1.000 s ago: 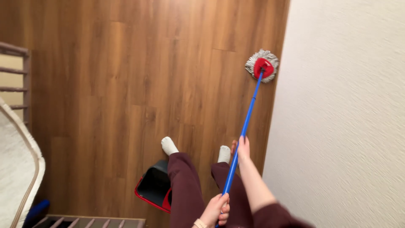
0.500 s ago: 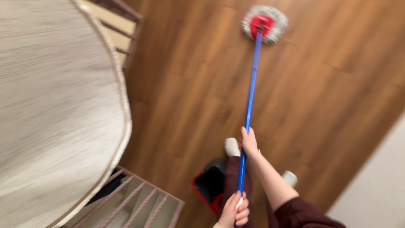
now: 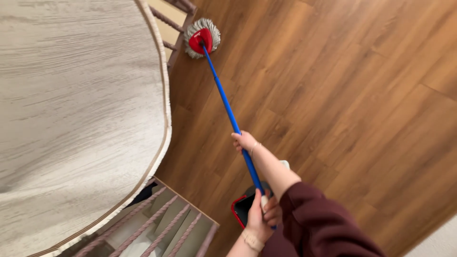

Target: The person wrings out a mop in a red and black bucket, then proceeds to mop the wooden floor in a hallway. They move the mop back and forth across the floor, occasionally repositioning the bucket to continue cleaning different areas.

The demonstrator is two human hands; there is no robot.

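- Spin mop (image 3: 223, 97): light, stiff blue pole; soft floppy head beyond right hand (image 3: 245, 141).
- Right hand wraps mid-pole; left hand (image 3: 259, 216) clasps top end, best leverage.

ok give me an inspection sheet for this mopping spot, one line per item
surface: brown wood-plank floor, bare where visible
job's things: mop with blue handle; red mop head with grey fringe sits on the floor beside a railing
clutter: red and dark bucket by the person's legs
grips: right hand closed mid-handle; left hand closed at the handle's top end
cables: nothing seen
surroundings: pale fabric with braided edge on the left; wooden slats below it
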